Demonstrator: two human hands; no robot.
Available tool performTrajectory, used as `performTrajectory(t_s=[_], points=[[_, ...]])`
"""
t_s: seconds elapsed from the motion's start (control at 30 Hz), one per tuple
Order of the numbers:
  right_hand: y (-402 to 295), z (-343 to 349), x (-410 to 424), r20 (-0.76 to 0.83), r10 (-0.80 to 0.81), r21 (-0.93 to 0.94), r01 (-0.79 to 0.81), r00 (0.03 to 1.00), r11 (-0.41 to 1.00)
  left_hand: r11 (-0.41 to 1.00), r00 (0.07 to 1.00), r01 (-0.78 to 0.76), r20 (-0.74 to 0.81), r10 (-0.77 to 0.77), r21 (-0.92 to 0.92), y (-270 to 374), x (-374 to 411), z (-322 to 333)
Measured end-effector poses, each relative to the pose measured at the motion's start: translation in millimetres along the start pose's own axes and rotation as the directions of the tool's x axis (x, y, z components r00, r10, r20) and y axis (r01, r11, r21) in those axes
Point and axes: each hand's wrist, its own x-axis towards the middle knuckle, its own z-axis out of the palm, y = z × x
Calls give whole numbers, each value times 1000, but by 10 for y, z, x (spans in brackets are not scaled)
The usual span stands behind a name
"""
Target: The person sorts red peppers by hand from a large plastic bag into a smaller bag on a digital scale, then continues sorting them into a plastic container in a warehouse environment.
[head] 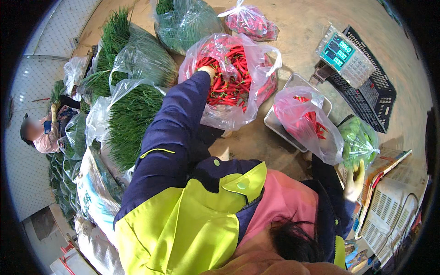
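Note:
My left hand [207,71], in a pale glove, reaches over the rim of a large clear plastic bag full of red chili peppers [237,65]. Its fingers are hidden among the peppers and plastic. To the right, my gloved right hand [355,180] is beside a tied clear bag of green vegetables [359,139]. Its fingers look apart, with nothing seen in them; whether they touch that bag is unclear. Between the two hands, a pinkish plastic bag with some red chilies [311,120] lies on the metal pan [292,139] of a digital scale.
The scale's lit display [338,51] stands by a black plastic crate [381,103]. A knotted bag of chilies [249,22] rests on the floor ahead. Bundles of green stalks [134,127] in plastic crowd the left, where another person [48,134] works. A pale crate [385,209] sits at right.

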Motion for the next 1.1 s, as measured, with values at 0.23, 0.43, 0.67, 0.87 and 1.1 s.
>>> performTrajectory(t_s=[0.23,0.43,0.67,0.87,1.1], points=[[458,-241,-667,-178,132,-9,-135,975,991,453,716,503,60,-696,-736,846,-355,-139],[410,-140,-543,-177,296,23,-296,939,955,499,686,548,18,-728,-671,947,-406,-262],[500,-153,-524,-177,287,31,-286,942,958,635,718,421,-190,-670,-647,822,-160,250],[487,-175,-560,-177,326,-22,-335,929,942,535,638,537,-101,-763,-653,905,-38,49],[693,-261,-536,-149,350,-28,-358,925,933,543,617,396,-224,-755,-740,669,167,371]])
